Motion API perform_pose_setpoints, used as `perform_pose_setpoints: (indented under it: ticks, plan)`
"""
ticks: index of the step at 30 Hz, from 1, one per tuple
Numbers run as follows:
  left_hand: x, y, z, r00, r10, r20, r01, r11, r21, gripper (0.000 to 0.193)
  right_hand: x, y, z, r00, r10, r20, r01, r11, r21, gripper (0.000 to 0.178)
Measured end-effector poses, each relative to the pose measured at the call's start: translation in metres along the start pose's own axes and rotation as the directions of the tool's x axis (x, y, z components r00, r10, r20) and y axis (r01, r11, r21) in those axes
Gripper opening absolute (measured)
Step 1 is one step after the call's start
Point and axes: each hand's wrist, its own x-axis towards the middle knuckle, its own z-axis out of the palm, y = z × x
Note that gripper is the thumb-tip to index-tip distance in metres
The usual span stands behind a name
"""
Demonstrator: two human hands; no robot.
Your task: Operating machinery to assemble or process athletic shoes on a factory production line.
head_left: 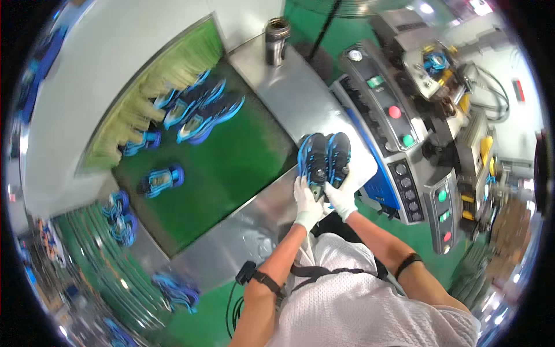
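Observation:
A pair of black sneakers with bright blue soles lies side by side at the metal table's right end, toes pointing away from me. My left hand (307, 205), in a white glove, is closed on the heel end of the left sneaker (314, 153). White-gloved too, my right hand (341, 200) grips the heel of the right sneaker (338, 151). Both hands are close together, and the undersides of the fingers are hidden. To the left, several similar shoes (211, 118) rest on a green conveyor belt (243, 156) by a fringed curtain.
A metal cup (277, 43) stands on the steel table (289, 81). Control panels (387, 104) with red and green buttons and knobs flank me on the right. A roller rack (87, 260) lies at the left, with more shoes (120, 218) by it. The curtain (156, 81) hangs over the belt.

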Motion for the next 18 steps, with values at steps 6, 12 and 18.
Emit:
perform_pose_setpoints:
  ticks: [6, 12, 18]
  plan:
    - [0.037, -0.021, -0.023, 0.984, 0.113, 0.137, -0.122, 0.991, 0.058, 0.094, -0.003, 0.002, -0.001, 0.946, 0.313, -0.084, -0.295, 0.939, 0.178, 0.095]
    - [0.075, -0.023, -0.035, 0.958, 0.185, 0.217, -0.209, 0.974, 0.090, 0.091, -0.002, -0.010, 0.015, 0.913, 0.357, -0.196, -0.280, 0.900, 0.333, 0.074]
    - [0.046, 0.069, -0.045, 0.772, 0.049, 0.634, -0.069, 0.998, 0.007, 0.082, -0.084, 0.002, -0.137, 0.832, 0.497, 0.245, -0.502, 0.489, 0.713, 0.036]
